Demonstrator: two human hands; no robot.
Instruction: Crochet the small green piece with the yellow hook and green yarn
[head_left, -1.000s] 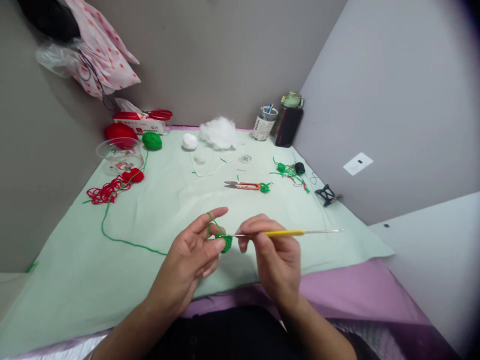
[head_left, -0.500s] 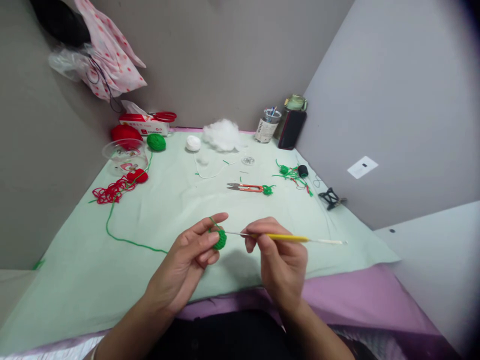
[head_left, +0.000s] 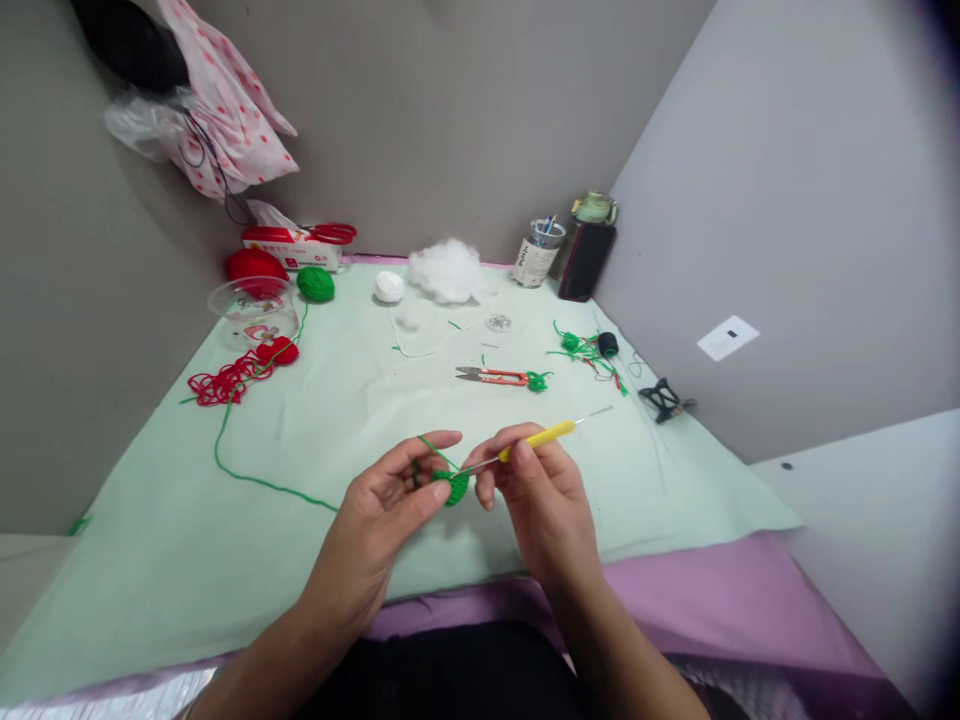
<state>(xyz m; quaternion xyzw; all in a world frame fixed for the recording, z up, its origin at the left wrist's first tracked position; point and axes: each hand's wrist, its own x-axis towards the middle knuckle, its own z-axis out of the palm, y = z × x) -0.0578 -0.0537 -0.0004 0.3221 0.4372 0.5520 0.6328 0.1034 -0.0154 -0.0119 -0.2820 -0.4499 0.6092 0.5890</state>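
My left hand (head_left: 394,495) pinches a small round green crochet piece (head_left: 454,488) between thumb and fingers. Green yarn (head_left: 277,488) loops over its raised index finger and trails left across the table to a green yarn ball (head_left: 316,284). In my right hand (head_left: 536,490) is a yellow-handled crochet hook (head_left: 547,435), held like a pen. The hook's thin metal shaft reaches the top edge of the green piece, and its other end points up to the right. Whether the tip is inside a stitch is too small to tell.
Orange thread snips (head_left: 491,376) lie beyond my hands. Further back are white stuffing (head_left: 448,271), a white yarn ball (head_left: 388,287) and a pen jar (head_left: 538,252). Red yarn (head_left: 229,383) and a clear plastic bowl (head_left: 255,310) sit left; a black phone stand (head_left: 664,400) sits right.
My right hand has moved left toward the green piece, and the crochet hook has tilted, its far end rising. The hook shaft now meets the piece's edge, which my left hand has turned slightly.
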